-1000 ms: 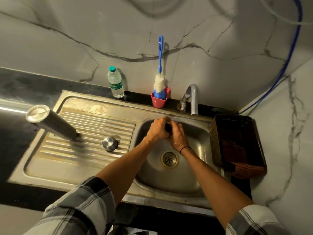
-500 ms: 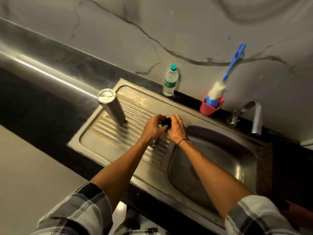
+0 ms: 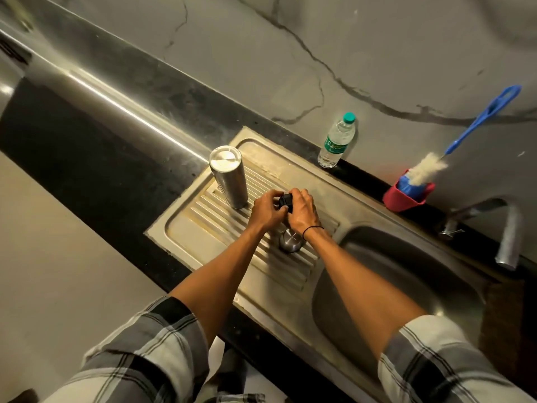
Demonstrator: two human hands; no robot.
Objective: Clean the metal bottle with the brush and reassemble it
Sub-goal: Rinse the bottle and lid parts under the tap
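Both forearms reach forward over the front edge of the steel sink unit point(image 3: 186, 228), plaid sleeves rolled above the elbows, converging above the ribbed drainboard. Left hand point(image 3: 266, 212): fingers curled, pinching a small black part point(image 3: 285, 201) from its left side. Right hand point(image 3: 302, 212): fingers curled over the same part from the right and above; a thin black band circles the wrist. The part is held between both hands, clear of the drainboard; its shape is mostly hidden by the fingers.

Just below the right wrist, a domed metal cap point(image 3: 290, 241) rests on the ribs, dome up.

Metal bottle point(image 3: 229, 177): stands on the far left end of the drainboard, just left of the left hand, not touching it. Long axis vertical; the flat closed end faces up.

Basin point(image 3: 377, 286) lies to the right of the drainboard, tap point(image 3: 507, 228) behind it.

Along the wall: clear plastic water bottle point(image 3: 337, 141), green cap, upright on the black counter ledge. Further right, a red holder point(image 3: 406, 197) carries the bottle brush point(image 3: 476, 123), bristles down, blue handle leaning up and to the right.
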